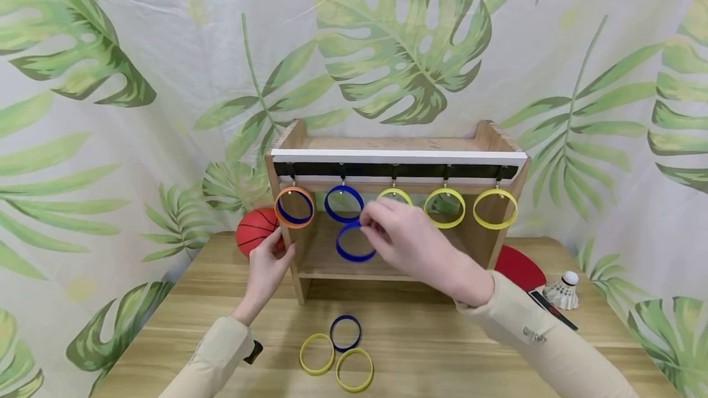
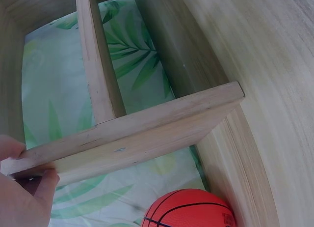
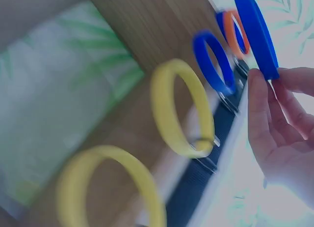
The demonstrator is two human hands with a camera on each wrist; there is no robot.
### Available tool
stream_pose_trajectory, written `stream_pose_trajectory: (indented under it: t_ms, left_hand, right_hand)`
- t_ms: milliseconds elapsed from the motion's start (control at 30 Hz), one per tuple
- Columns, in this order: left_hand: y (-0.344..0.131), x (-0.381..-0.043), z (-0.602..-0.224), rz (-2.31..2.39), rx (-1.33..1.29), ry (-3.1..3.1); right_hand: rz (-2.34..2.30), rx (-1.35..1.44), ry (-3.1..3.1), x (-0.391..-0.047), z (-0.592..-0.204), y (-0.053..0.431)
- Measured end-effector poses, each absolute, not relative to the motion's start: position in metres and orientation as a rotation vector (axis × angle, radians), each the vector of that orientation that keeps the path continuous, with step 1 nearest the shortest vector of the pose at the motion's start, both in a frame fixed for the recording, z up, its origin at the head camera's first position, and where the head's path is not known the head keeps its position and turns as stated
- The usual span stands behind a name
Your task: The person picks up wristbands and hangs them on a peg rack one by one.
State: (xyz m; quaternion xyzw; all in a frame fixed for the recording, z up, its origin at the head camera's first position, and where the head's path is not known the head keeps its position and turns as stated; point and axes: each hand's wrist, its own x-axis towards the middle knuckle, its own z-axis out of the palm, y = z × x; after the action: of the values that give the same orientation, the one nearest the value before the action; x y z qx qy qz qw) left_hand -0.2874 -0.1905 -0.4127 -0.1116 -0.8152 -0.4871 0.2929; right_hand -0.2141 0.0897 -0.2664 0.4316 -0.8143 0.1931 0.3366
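My right hand [image 1: 412,241] pinches a blue silicone wristband [image 1: 354,258] between thumb and fingers, in front of the small wooden shelf [image 1: 359,276]. In the right wrist view this held wristband [image 3: 257,35] is apart from the hooks. On the hooks of a black strip [image 1: 420,170] hang an orange wristband [image 1: 281,218] together with a blue one, then a single blue wristband [image 1: 327,201] and several yellow wristbands [image 1: 461,204]. My left hand [image 1: 267,269] grips the shelf's left side panel [image 2: 122,133], thumb and fingers on opposite faces. My right hand partly covers the middle yellow wristband.
On the table before the shelf lie a dark blue wristband [image 1: 332,335] and two yellow wristbands [image 1: 301,361]. A red basketball [image 1: 255,232] sits left of the shelf. To the right are a red paddle [image 1: 520,268] and a shuttlecock [image 1: 563,293]. A leaf-print curtain hangs behind.
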Motion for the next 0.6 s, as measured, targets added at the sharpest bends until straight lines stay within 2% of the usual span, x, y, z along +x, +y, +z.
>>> stream_pose_trajectory:
  t_ms: [233,600]
  left_hand:
    - [-0.19,-0.288,-0.413,-1.302,-0.308,-2.16]
    - [-0.19,-0.287,-0.413,-1.297,-0.296,-2.165]
  right_hand:
    - [0.451,1.108,-2.091,-0.232,-0.231,0.073]
    - [0.444,1.051,-2.176,-0.254,-0.235,0.064]
